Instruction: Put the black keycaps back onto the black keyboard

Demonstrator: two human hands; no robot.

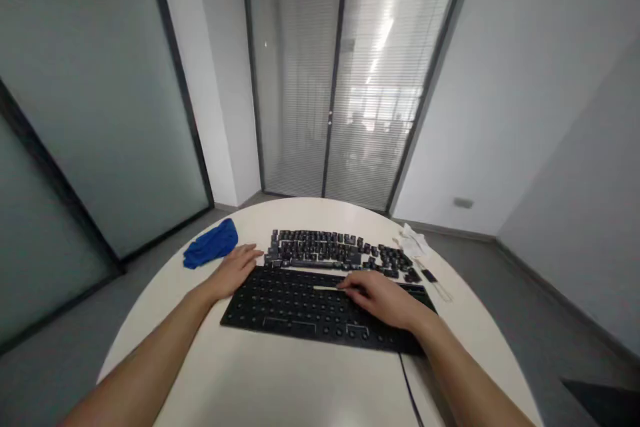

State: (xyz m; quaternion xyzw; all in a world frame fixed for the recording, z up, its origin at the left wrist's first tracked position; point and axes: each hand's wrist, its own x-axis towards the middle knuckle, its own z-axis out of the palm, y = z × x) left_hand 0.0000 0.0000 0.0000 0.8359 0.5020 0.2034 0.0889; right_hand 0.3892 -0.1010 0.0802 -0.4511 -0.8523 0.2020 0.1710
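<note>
A black keyboard (300, 310) with its keycaps off lies on the round table, showing rows of bare key stems. My right hand (377, 293) is over its right part, closed in a pinch on a thin pale stick (326, 288) that looks like a cotton swab. The stick points left, low over the keys; whether its tip touches them I cannot tell. At the keyboard's far left corner rests my left hand (239, 270), fingers stretched out and holding nothing. Just beyond the keyboard, loose black keycaps (320, 247) are laid out in rough rows.
A crumpled blue cloth (211, 244) lies left of my left hand. White tissue (414, 240) and several thin sticks (443, 291) are at the right side of the table (280, 380). A dark cable (411, 390) runs from the keyboard toward the near edge.
</note>
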